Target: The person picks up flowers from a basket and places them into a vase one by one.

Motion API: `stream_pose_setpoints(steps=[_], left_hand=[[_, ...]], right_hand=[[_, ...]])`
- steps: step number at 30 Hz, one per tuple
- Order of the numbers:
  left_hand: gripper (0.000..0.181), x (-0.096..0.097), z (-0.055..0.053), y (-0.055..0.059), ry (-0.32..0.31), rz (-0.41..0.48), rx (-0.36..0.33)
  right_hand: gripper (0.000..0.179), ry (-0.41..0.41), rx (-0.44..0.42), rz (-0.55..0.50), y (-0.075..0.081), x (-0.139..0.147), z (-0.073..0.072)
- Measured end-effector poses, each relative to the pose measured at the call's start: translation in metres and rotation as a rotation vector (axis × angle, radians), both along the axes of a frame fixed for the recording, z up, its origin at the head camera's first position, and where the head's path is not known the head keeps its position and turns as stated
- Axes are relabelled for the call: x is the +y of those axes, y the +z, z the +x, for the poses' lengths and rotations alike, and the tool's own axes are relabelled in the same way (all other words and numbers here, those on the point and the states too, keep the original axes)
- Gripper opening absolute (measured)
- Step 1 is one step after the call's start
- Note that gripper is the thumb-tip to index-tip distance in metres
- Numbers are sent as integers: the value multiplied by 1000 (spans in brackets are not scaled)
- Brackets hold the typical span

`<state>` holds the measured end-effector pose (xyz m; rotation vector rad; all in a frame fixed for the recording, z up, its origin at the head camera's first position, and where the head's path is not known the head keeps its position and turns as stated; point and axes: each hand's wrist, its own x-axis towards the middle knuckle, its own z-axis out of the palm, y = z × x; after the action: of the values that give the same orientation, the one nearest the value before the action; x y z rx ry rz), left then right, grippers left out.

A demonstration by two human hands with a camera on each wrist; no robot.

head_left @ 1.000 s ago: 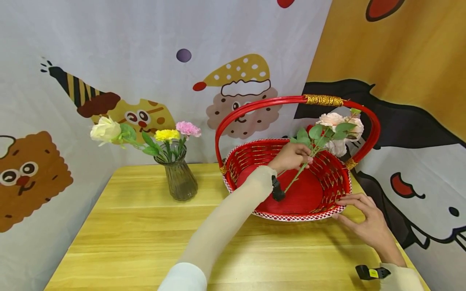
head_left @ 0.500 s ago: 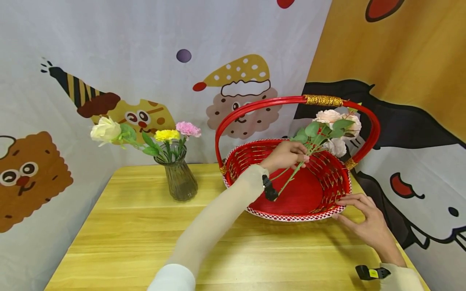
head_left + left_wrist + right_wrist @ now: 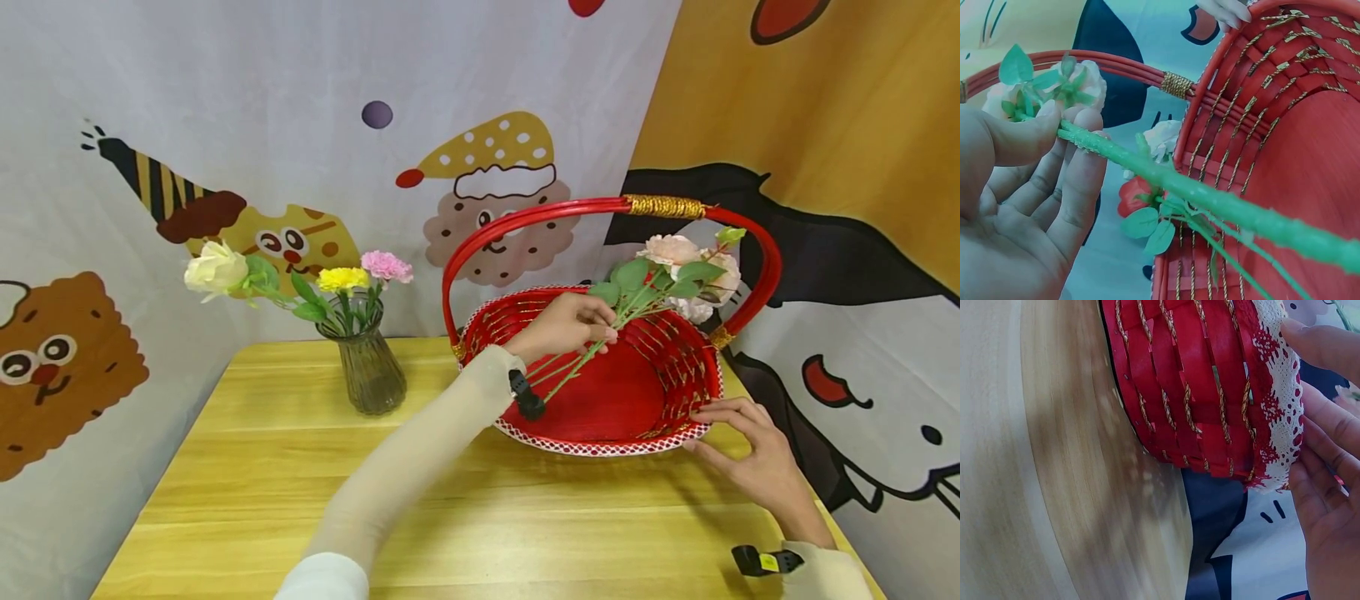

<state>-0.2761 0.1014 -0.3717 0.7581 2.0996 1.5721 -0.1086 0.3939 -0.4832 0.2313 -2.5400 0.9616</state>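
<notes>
My left hand (image 3: 566, 323) pinches the green stem (image 3: 1210, 200) of a pale pink rose (image 3: 672, 249) between thumb and fingertips, over the red woven basket (image 3: 615, 448). The stem slants, blossoms up at the back right and its lower end over the basket's floor. In the left wrist view a red rose (image 3: 1135, 197) and a whitish flower (image 3: 1163, 137) lean at the basket's far side, their thin stems reaching inside. My right hand (image 3: 753, 454) grips the basket's front right rim, thumb on the white lace trim (image 3: 1282, 412) and fingers over the edge.
A grey glass vase (image 3: 375, 379) stands to the left on the wooden table (image 3: 300, 483), holding a creamy white rose (image 3: 216, 268), a yellow carnation (image 3: 343, 279) and a pink carnation (image 3: 387, 266). The basket's tall red handle (image 3: 540, 212) arches above my left hand. A printed curtain hangs behind.
My left hand has moved left and slightly down with the rose stem, and the blossoms have shifted a little left. The right hand stays at the rim; the basket keeps its place.
</notes>
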Motion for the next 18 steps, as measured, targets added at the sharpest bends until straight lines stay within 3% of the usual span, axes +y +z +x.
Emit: stream_pose_setpoints(steps=[8,18], left_hand=[[10,-21,8,2,-22,-20,52],[11,-31,24,-3,-28,27,17]], right_hand=[[38,-7,1,8,1,-1,0],[39,-17,-9,22,-1,-2,0]])
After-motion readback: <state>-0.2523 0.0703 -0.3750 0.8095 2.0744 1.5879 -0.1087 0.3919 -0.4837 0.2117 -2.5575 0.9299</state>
